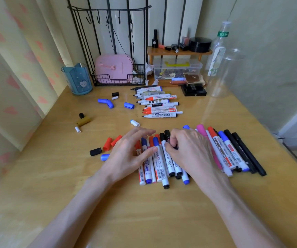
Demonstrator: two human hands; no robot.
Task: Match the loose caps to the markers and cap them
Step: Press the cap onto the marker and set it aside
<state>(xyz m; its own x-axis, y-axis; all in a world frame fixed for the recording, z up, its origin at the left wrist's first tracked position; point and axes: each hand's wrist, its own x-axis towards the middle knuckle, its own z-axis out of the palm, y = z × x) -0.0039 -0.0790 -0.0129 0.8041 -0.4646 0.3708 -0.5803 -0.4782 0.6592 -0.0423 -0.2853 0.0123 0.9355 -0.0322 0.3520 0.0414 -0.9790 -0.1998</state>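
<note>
A row of capped markers lies side by side on the wooden table in front of me. My left hand rests flat on its left part, thumb touching a blue-capped marker. My right hand lies over the middle, fingers curled around a black-capped marker. Farther back lies a stack of uncapped markers. Loose caps are scattered to the left: blue caps, red caps, a black cap, a white cap, a gold cap.
A blue cup stands at the back left, a wire basket with a pink case behind the markers, a small wooden shelf and a clear box at the back, clear bottles at the right. Walls close both sides.
</note>
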